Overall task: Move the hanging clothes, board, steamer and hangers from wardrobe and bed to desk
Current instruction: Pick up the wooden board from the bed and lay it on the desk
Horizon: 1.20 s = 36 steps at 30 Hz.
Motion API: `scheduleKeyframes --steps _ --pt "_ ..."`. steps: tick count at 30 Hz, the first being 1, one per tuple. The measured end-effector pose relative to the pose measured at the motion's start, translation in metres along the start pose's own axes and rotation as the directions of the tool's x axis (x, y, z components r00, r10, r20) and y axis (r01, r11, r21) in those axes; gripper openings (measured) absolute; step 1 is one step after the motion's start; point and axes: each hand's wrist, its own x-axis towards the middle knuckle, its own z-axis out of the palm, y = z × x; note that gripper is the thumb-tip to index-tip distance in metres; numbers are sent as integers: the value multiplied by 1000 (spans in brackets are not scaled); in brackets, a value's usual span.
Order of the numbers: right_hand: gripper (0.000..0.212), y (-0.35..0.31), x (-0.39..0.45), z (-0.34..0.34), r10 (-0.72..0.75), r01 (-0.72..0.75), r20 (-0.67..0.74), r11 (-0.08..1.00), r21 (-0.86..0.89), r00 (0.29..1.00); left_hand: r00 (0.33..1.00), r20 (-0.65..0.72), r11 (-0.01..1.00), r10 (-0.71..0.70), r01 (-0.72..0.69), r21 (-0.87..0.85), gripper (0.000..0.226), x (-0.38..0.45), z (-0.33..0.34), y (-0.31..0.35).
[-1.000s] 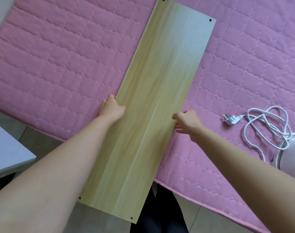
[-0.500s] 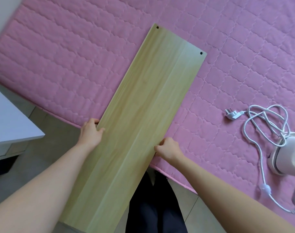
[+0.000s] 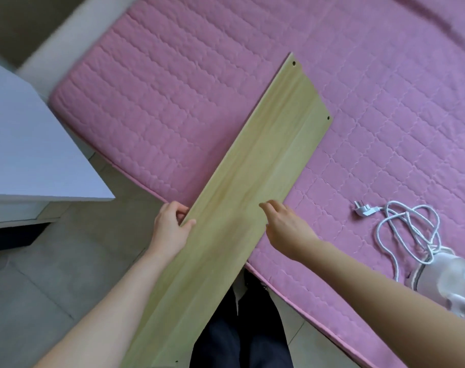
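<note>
A long pale wooden board (image 3: 265, 160) lies slanted, its far end on the pink quilted bed (image 3: 199, 88) and its near end over the floor by my legs. My left hand (image 3: 170, 229) grips the board's left edge, thumb on top. At the board's right edge my right hand (image 3: 284, 227) is blurred, with its fingers stretched out over the surface rather than curled round the edge. A white steamer (image 3: 443, 277) lies on the bed at the right, with its coiled white cord (image 3: 406, 229) and plug (image 3: 364, 209). No clothes or hangers are in view.
A white desk (image 3: 27, 144) stands at the left, its corner close to the bed's edge. Grey tiled floor (image 3: 66, 274) lies between the desk and the bed. My dark trousers (image 3: 239, 335) are below the board.
The board has slid toward me and swung left, off the bed's edge. My left hand still grips it. My right hand's fingers have opened from their grip on the right edge.
</note>
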Motion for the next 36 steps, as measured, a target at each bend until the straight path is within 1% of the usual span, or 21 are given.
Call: scheduleKeyframes --steps 1,3,5,8,11,14,17,19,22,25,28,33,36 --pt "53 -9 -2 -12 -69 68 -62 998 -15 996 1000 -6 1000 -1 1 -31 23 -11 -1 7" --pt "60 -26 -2 -34 -211 202 -178 977 -67 961 1000 6 998 14 -13 -65 24 -33 -1 21" --pt "66 -40 -4 -51 -318 297 -227 947 -122 920 999 26 997 40 -38 -73 22 -54 0 33" --pt "66 -46 -10 -69 -441 382 -191 881 -279 877 998 5 993 68 -67 -95 20 -80 7 48" --pt "48 -37 -16 -78 -536 450 -107 786 -423 837 998 -8 992 66 -67 -108 17 -99 17 58" --pt "42 -27 -22 -81 -550 468 -28 735 -491 834 998 21 996 65 -64 -58 22 -113 27 65" --pt "40 -25 -28 -87 -507 443 43 705 -554 861 999 19 999 46 -46 10 25 -125 34 75" --pt "35 -26 -33 -91 -481 434 99 661 -612 871 1000 19 999 8 -9 31 29 -130 37 81" --pt "39 -27 -39 -93 -442 408 140 601 -687 886 1000 18 998 -23 22 51 30 -138 39 89" --pt "37 -33 -45 -100 -407 384 147 595 -706 901 1000 15 988 -2 0 157 29 -149 36 98" --pt "39 -36 -55 -104 -439 408 146 594 -693 886 998 -57 977 20 -7 211 28 -167 26 98" --pt "35 -49 -86 -110 -547 452 72 602 -658 834 981 -163 976 101 -66 209 23 -199 -13 93" --pt "28 -65 -104 -119 -609 483 21 605 -633 793 966 -237 986 104 -68 155 24 -219 -40 93"
